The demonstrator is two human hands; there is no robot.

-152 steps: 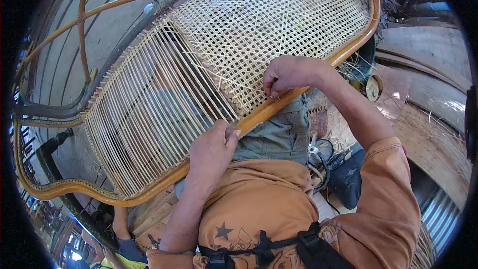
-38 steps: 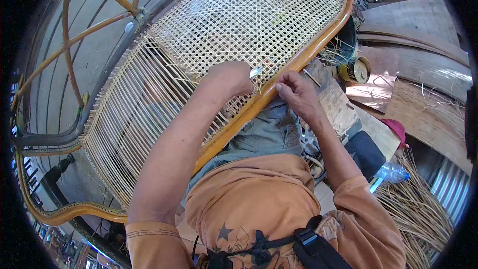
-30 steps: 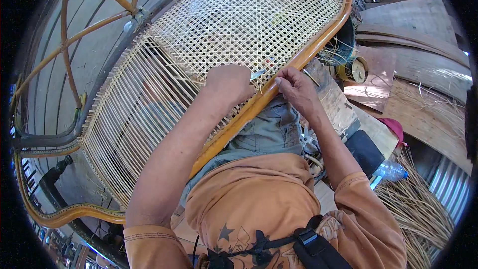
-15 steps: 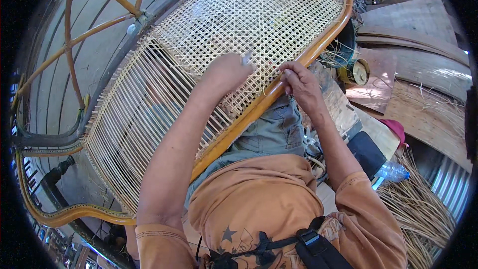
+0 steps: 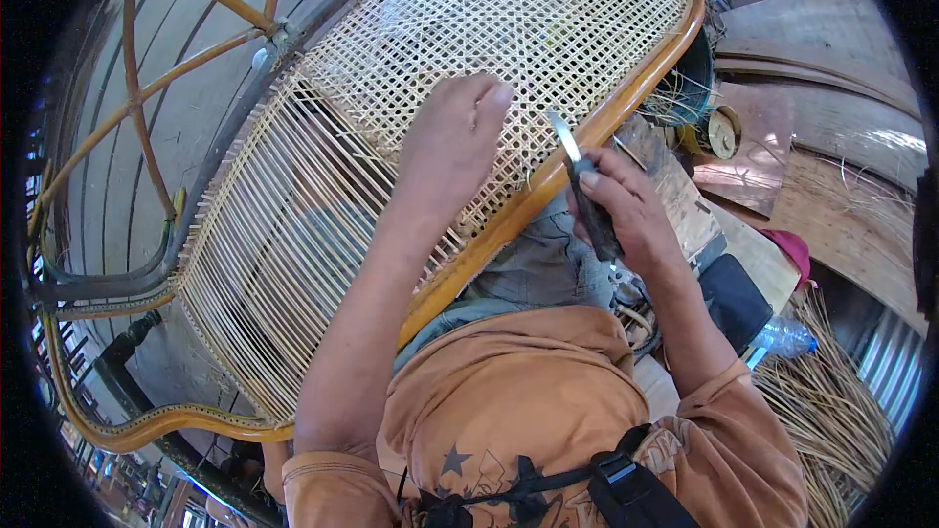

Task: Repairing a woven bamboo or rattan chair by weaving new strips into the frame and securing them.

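A woven cane panel (image 5: 587, 20) stretches across a curved, varnished wooden frame (image 5: 626, 98); the open lattice fills its far part. Parallel cane strands (image 5: 284, 205) run across the left part without that close weave. Over the lattice, my left hand (image 5: 455, 132) is closed, thumb on top; whatever its fingers pinch is hidden beneath them. My right hand (image 5: 631, 205), just outside the near rail, grips the dark handle of a knife (image 5: 565, 137). The bare blade points up and left, over the rail and the edge of the weave.
The frame rests across my lap. To the right lie wooden boards (image 5: 841, 117), a tin can (image 5: 724, 132), a black pouch (image 5: 738, 298), a plastic bottle (image 5: 785, 337) and a heap of cane strands (image 5: 831, 411). A wooden lattice of poles (image 5: 132, 98) rises at left.
My right hand has drawn back from the rail toward me and now shows a knife in its grip. My left hand has shifted slightly farther away over the weave.
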